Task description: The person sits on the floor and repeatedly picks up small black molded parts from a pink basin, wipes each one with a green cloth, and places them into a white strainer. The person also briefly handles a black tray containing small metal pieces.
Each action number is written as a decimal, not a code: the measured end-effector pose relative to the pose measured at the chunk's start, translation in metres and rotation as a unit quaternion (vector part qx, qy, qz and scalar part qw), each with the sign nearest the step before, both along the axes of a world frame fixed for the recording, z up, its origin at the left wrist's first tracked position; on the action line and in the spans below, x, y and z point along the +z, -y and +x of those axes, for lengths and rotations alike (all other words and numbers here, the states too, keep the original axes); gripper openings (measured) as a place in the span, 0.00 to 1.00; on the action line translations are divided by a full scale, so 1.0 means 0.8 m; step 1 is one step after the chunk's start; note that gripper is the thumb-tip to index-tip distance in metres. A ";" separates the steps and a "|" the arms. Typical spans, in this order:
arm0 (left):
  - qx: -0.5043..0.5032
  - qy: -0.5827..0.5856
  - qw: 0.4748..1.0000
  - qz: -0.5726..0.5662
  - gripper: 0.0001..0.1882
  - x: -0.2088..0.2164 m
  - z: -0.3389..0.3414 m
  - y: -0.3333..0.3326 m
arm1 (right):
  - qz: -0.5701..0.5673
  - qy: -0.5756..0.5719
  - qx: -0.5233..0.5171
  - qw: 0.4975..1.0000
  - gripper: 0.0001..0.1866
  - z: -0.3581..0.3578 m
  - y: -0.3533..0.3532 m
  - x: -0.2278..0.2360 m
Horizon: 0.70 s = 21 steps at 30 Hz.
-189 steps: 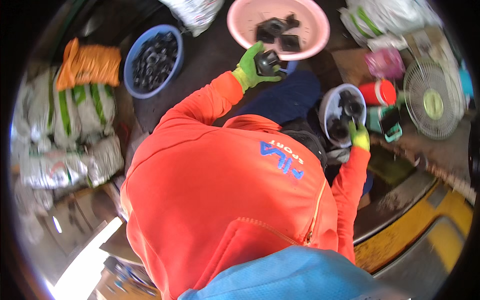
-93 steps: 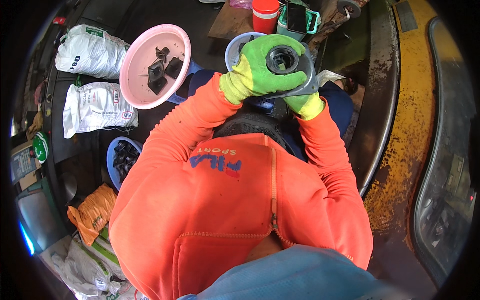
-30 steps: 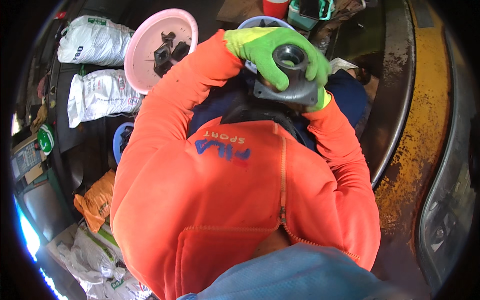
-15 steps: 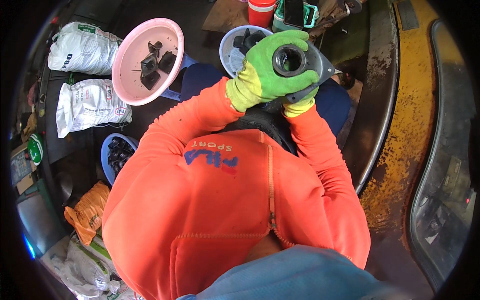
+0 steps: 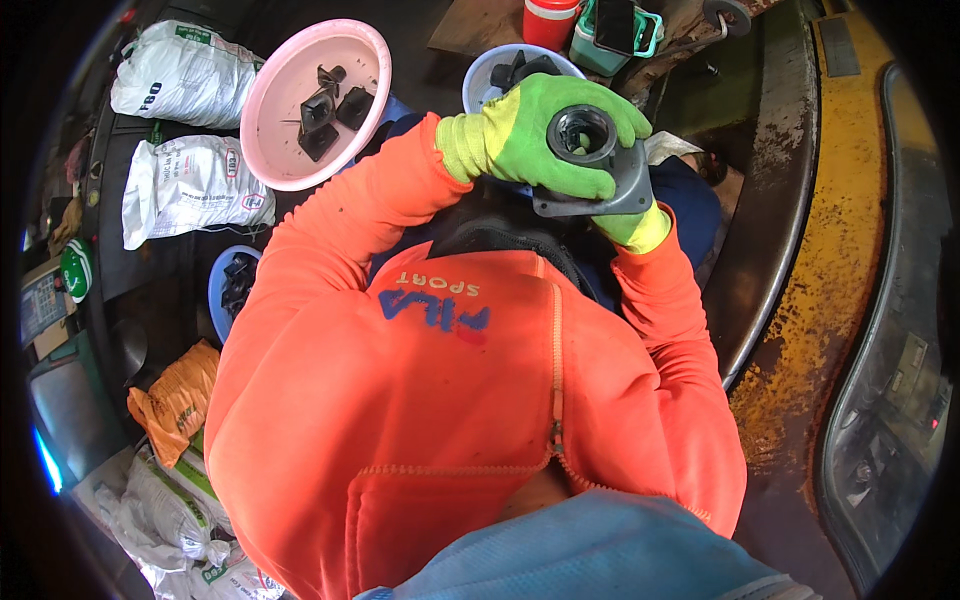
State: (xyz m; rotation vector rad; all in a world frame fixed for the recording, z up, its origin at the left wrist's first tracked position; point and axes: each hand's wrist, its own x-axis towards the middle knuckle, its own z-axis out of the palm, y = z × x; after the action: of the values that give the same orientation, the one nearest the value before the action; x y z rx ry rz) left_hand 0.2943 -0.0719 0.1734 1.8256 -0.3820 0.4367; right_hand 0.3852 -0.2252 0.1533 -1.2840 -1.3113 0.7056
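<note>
Held up in front of my body is a black plastic part [image 5: 632,180] with a round collar and a flat, square-cornered flange. My left hand [image 5: 530,130], in a green glove with a yellow cuff, is closed round the collar, its thumb below and fingers above. Beneath the flange, my right hand [image 5: 636,222] supports the same part; the flange hides most of its fingers. Some green glove shows through the collar's opening. Several similar dark parts [image 5: 318,112] lie in a pink basin [image 5: 262,105] to the left.
Behind my hands stands a pale blue basket [image 5: 478,82] of black pieces, near a red jug [image 5: 548,25] and a teal container [image 5: 590,55]. A blue tub [image 5: 218,300] holds small black pieces. White sacks [image 5: 185,75] lie left; a rusty yellow machine frame [image 5: 800,330] rises right.
The black part has turned, its flange corner swinging from the right toward me. My hands have shifted slightly, still on it. The whole view has also shifted a little.
</note>
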 end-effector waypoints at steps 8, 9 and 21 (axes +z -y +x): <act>-0.222 -0.055 0.971 -0.075 0.24 0.000 0.003 -0.009 | 0.000 0.040 0.083 0.996 0.36 -0.009 0.008 -0.030; -0.257 -0.087 0.960 -0.074 0.25 0.000 0.006 -0.009 | -0.024 -0.026 0.095 0.995 0.36 -0.010 0.009 -0.036; -0.044 0.053 0.996 0.047 0.26 0.008 0.029 -0.032 | 0.060 0.161 -0.083 0.982 0.30 0.022 -0.024 -0.030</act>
State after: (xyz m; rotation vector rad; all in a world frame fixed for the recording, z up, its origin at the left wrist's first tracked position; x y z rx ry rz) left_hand 0.3174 -0.0463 0.1797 1.8729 -0.5628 0.4619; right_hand 0.4025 -0.2061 0.1295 -1.4300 -1.4599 0.3049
